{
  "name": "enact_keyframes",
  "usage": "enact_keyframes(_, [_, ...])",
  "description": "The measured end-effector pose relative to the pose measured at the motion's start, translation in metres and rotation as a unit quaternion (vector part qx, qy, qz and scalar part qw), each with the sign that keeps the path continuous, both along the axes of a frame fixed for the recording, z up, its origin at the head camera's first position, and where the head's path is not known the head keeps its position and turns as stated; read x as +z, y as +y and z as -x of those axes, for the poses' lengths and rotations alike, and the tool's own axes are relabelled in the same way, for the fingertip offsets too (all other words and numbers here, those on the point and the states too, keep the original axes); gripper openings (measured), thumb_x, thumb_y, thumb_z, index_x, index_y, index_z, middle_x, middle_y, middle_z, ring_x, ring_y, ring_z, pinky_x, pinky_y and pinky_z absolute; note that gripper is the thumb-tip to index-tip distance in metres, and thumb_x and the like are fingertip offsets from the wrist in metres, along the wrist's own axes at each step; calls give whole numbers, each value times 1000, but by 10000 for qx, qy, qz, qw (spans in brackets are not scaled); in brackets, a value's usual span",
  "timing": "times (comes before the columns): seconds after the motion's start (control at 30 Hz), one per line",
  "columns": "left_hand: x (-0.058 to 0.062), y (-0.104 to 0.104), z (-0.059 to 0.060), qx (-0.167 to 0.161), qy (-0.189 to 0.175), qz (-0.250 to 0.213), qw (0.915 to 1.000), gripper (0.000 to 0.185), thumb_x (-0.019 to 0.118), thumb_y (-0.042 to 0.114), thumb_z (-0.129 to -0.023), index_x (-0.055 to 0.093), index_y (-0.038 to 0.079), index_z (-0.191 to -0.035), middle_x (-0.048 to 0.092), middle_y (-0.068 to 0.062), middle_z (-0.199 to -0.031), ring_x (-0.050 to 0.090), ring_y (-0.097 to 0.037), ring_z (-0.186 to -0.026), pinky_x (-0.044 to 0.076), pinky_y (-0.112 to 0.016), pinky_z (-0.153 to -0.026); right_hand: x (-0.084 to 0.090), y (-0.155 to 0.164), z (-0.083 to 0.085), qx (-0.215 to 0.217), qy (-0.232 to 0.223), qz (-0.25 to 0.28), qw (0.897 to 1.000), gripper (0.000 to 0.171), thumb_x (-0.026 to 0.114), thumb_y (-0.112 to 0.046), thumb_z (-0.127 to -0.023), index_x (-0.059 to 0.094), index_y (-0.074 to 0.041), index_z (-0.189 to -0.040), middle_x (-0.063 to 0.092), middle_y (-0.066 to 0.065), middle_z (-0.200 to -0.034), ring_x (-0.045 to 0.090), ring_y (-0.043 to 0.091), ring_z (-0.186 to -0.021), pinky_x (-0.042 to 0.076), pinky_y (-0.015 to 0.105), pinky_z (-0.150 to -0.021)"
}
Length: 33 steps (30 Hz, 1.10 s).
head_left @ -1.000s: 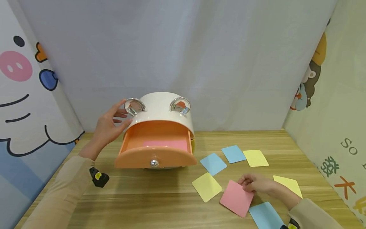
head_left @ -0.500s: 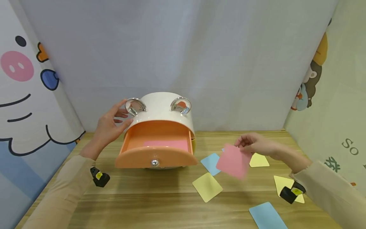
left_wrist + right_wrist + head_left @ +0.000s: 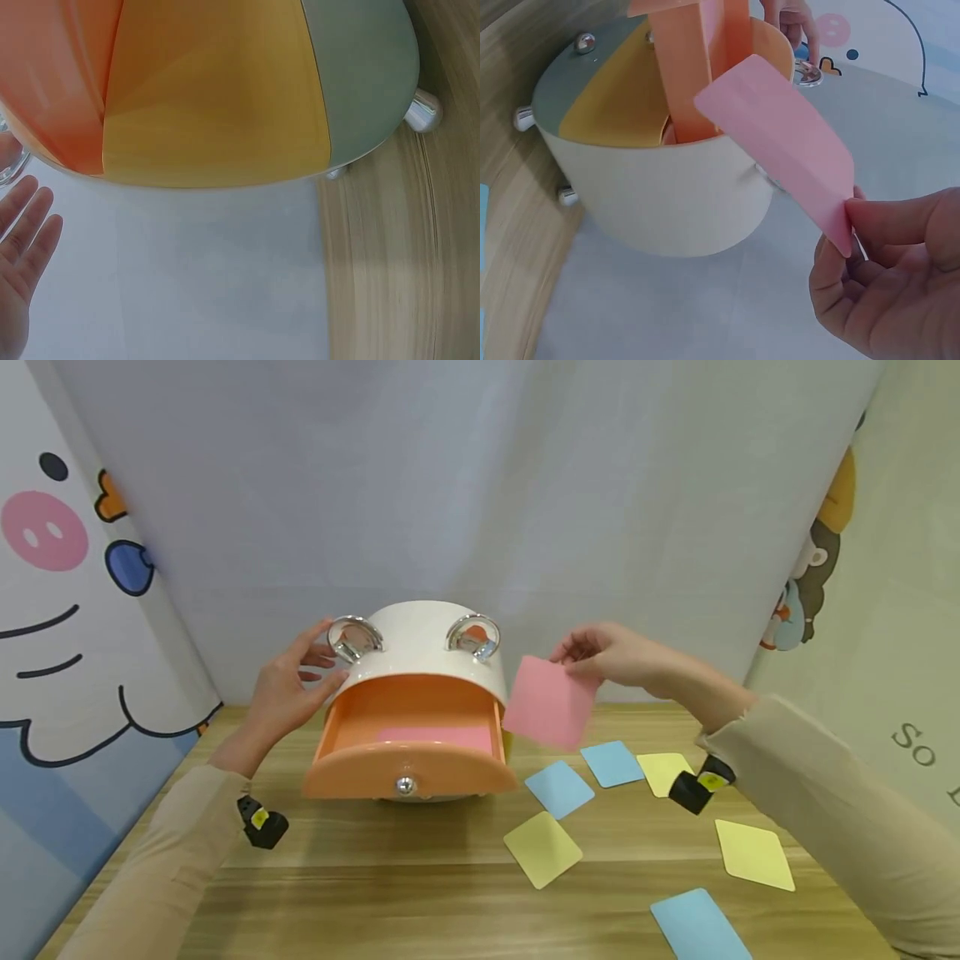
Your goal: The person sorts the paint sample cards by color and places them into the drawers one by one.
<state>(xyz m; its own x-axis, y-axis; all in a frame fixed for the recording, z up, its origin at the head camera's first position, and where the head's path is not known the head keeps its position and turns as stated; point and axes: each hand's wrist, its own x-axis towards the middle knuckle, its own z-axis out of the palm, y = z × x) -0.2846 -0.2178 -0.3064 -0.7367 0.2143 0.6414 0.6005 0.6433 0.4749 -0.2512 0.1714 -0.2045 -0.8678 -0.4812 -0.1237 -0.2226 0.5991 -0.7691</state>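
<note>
Right hand (image 3: 611, 656) has lifted the pink card (image 3: 549, 702) off the table (image 3: 390, 877) and swung it up beside the cabinet since a second ago; left hand hasn't shifted.

Left to right:
- Left hand (image 3: 288, 685): fingers spread and straight, resting against the left side of the white cabinet (image 3: 420, 639), by its left chrome ring (image 3: 352, 637). Bracing, not gripping.
- Orange drawer (image 3: 408, 747): pulled open at the cabinet's front, one pink card already lying inside.
- Pink card: in the air just right of the cabinet, above drawer level, pinched at its top corner between thumb and fingertips.
- Blue and yellow cards lie flat on the table right of the cabinet.

Step, as I read it: carrying the card to the drawer. Next move needs a shift left and down over the opening, card levelled, then release.
</note>
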Motion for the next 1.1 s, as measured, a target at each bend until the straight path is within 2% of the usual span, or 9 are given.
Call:
enact_keyframes(0.3, [0,-3,0,44,87,94,9999,65,66,8,-82,35,10,-140,59,-20,-104,61,-34,-89,52,-48,-73,3,-66,12,70,374,456,9982,19,51,-2,-89,58,0,-106,55,10,-95,51,20,-84,49,26,-70])
enact_keyframes(0.6, [2,-3,2,50,106,172,9998,65,66,8,-82,35,10,-140,60,-20,-104,61,-33,-89,52,-49,-74,-8,-130,6,721,947,594,9911,17,54,2,-87,64,-2,-100,59,6,-87,53,16,-77,45,20,-68])
enact_keyframes(0.9, [3,-2,1,-14,103,67,9999,66,66,6,-82,35,10,-139,60,-22,-103,61,-35,-88,52,-50,-71,-25,-159,2,1181,1046,598,9857,17,56,4,-85,65,2,-99,62,9,-90,55,14,-83,46,17,-74])
enact_keyframes(1.1, [1,-2,-1,-33,79,47,10000,66,66,6,-81,35,10,-140,60,-21,-102,61,-35,-89,52,-49,-71,-38,-167,4,1183,1038,585,9858,17,57,5,-85,66,2,-99,64,10,-92,56,14,-82,46,16,-74])
